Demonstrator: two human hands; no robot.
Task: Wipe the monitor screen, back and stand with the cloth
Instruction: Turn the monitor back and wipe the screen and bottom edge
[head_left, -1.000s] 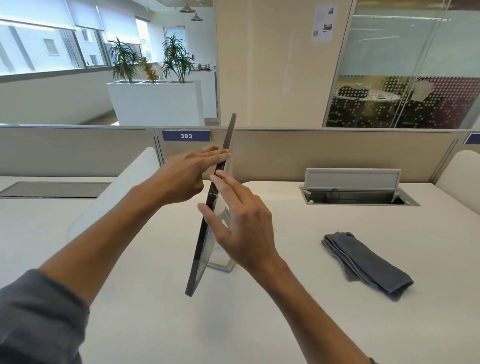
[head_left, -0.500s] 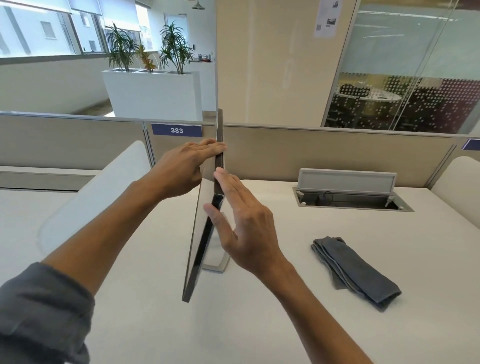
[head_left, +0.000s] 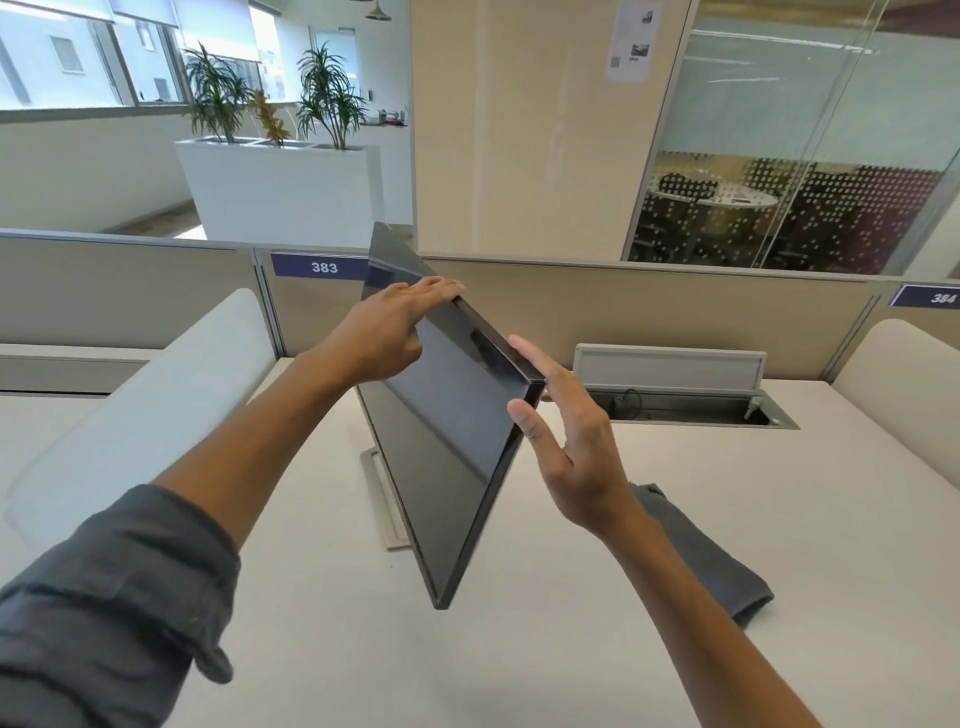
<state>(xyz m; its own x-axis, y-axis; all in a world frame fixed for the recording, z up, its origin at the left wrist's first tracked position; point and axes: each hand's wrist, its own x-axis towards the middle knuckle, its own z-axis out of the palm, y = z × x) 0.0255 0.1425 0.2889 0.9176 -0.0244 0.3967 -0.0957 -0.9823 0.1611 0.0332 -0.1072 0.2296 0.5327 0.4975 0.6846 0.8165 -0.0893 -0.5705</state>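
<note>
Two hands on the monitor (head_left: 447, 415) standing on the bench (head_left: 571, 649): left hand (head_left: 387, 332) flat along its top edge, right hand (head_left: 566, 441) open-fingered at the corner; rigid, glossy, probably fragile panel, best steadied by the edges; cloth (head_left: 701, 561) untouched alongside.

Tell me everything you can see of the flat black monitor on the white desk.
The flat black monitor is a thin panel with a glossy dark screen showing faint reflections. It is turned at an angle to the camera, with one corner low, near the white desk. A pale flat stand base shows under it on the desk. The left hand rests flat on its upper edge; the right hand touches its right corner with straight fingers.
</note>
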